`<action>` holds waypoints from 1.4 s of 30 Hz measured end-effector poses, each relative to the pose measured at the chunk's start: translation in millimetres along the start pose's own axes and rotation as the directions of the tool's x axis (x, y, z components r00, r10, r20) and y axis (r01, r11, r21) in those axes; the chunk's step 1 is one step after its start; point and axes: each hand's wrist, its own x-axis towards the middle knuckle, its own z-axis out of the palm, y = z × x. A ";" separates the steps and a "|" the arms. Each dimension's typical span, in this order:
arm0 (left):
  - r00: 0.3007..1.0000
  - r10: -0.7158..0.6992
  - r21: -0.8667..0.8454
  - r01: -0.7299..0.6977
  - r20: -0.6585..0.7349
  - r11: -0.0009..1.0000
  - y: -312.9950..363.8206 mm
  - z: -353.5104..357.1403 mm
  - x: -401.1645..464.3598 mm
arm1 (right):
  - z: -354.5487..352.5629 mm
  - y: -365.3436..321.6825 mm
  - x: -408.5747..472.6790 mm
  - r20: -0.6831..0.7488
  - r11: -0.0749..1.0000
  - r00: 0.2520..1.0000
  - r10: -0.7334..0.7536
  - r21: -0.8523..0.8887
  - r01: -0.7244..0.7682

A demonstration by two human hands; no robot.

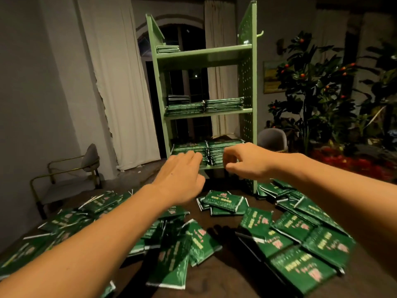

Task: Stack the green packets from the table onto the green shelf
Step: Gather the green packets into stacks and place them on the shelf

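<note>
The green shelf [204, 53] stands at the far edge of the table, with stacks of green packets on its three levels. Two stacks [217, 148] fill the lowest level. My left hand [182, 175] reaches toward the left stack, fingers straight, fingertips at its front edge. In front of the right stack my right hand [245, 161] has its fingers curled; whether it pinches a packet is hidden. Many loose green packets [225, 202] lie scattered over the dark table [232, 274].
A chair [71, 173] with a brass frame stands at the left beyond the table. A grey chair [272, 138] and plants with red fruit [311, 82] are at the right. White curtains hang behind the shelf.
</note>
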 end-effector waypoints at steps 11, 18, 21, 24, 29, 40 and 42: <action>0.988 0.097 -0.097 -0.086 0.120 0.992 51.2 86.1 -43.1 | 66.9 60.5 -68.7 0.457 0.969 0.855 0.246 -0.123 -0.213; 0.935 0.219 -0.317 -0.126 0.279 0.940 78.2 123.9 -52.7 | 99.8 75.2 -76.7 0.458 0.961 0.845 0.276 -0.129 -0.245; 0.935 0.208 -0.344 -0.102 0.288 0.933 78.0 133.9 -51.0 | 108.5 75.1 -69.8 0.354 0.977 0.914 0.197 -0.152 -0.152; 0.952 0.168 -0.318 -0.081 0.257 0.945 73.7 138.0 -47.2 | 115.0 73.0 -61.2 0.297 0.983 0.948 0.113 -0.170 -0.064; 0.986 0.104 -0.272 -0.066 0.130 0.960 73.9 149.0 -41.1 | 126.0 77.8 -54.3 0.179 0.997 0.981 0.071 -0.043 -0.065; 0.994 0.012 -0.414 -0.055 -0.106 0.909 56.1 152.7 -45.9 | 147.7 85.3 -66.6 -0.115 0.970 0.992 -0.050 0.232 0.076; 0.991 -0.034 -0.460 -0.029 -0.129 0.888 48.6 150.5 -46.3 | 142.5 88.1 -68.8 -0.145 0.958 0.988 -0.049 0.274 0.088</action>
